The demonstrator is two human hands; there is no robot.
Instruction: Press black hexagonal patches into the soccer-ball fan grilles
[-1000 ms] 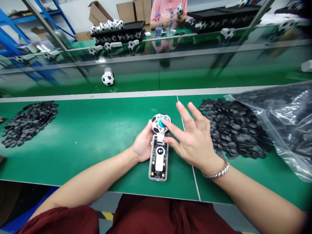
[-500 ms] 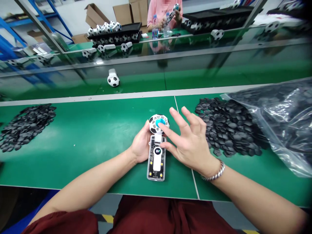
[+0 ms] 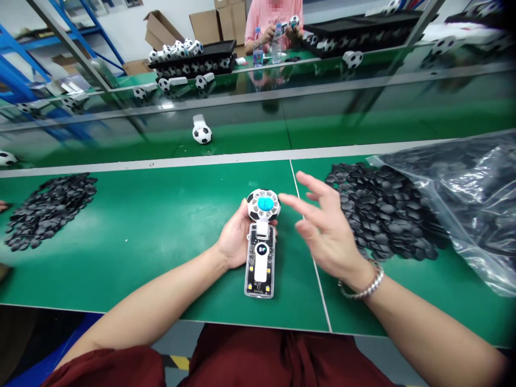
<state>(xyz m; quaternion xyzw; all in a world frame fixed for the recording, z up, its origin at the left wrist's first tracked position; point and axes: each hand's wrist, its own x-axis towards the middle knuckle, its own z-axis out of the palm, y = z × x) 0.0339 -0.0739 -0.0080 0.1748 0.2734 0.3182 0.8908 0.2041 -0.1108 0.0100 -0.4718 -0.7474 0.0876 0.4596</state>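
Note:
My left hand (image 3: 234, 236) is wrapped round a handheld fan (image 3: 260, 274) with a football-patterned head, a blue centre and a clear body. Circuit parts and a small lit display show through that body. The fan's head points away from me, and some of my left fingers are hidden behind it. To the right of the head, my right hand (image 3: 328, 231) hovers with its fingers apart, holding nothing and not touching the fan. A heap of black flat pieces (image 3: 387, 215) lies just beyond that hand.
On the right lies a clear plastic bag (image 3: 475, 199) of black pieces; another black heap (image 3: 52, 209) is on the left. A football-headed item (image 3: 202, 133) sits on the green belt (image 3: 250, 131) ahead. Behind it, a person in pink (image 3: 276, 21) works near bottles (image 3: 277, 44) and black trays (image 3: 193, 62).
My right hand has drawn away from the fan's blue centre to the right. My left hand keeps its hold. The football-headed item on the belt has shifted right, and another shows at the left edge.

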